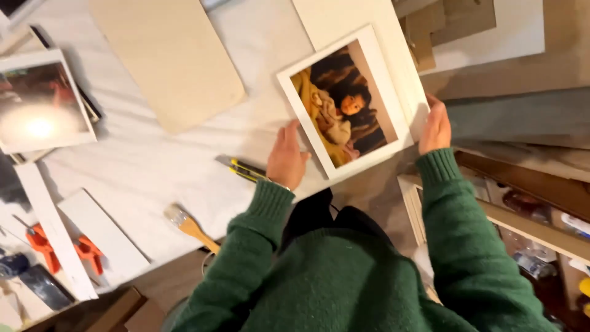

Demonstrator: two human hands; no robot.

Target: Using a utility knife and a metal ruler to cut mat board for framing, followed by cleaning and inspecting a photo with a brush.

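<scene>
I see the left hand [286, 157] and right hand [435, 128], fingers gripping opposite edges of the white-bordered photo print [345, 102], its long axis tilted toward the frame's upper right.

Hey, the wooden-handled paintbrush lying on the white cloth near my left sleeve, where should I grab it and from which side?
Grip the wooden-handled paintbrush by its tan handle, coming from above. It lies flat on the white cloth, handle end toward you and overhanging the cloth's edge, bristles and metal ferrule pointing away. The left hand is nearer, but it rests on the white-bordered photo print, as does the right hand.
</scene>
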